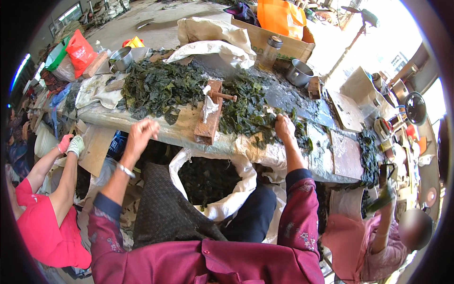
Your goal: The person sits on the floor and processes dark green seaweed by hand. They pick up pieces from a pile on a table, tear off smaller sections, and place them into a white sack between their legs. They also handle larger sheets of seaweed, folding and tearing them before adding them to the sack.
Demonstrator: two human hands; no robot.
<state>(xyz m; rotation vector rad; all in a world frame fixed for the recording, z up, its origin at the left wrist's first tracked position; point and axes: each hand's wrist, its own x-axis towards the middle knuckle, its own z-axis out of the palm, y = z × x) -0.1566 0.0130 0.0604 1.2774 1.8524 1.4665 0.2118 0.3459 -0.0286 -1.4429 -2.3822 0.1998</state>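
My left hand is raised over the near edge of the bench, fingers bent; whether something thin is between them I cannot tell. Farther right, my right hand has its fingers curled against dark green seaweed leaves; what it grips is hidden. Between the hands a rusty metal block with a bolt and a white-crusted upright piece sits at the bench edge. Left of it lies a larger heap of seaweed. Below the edge, between my knees, an open white sack holds dark seaweed.
Behind the heaps are a white cloth sack, a glass jar, metal mugs and a cardboard box. A co-worker's gloved hands are at the left; another co-worker sits at the right beside boards.
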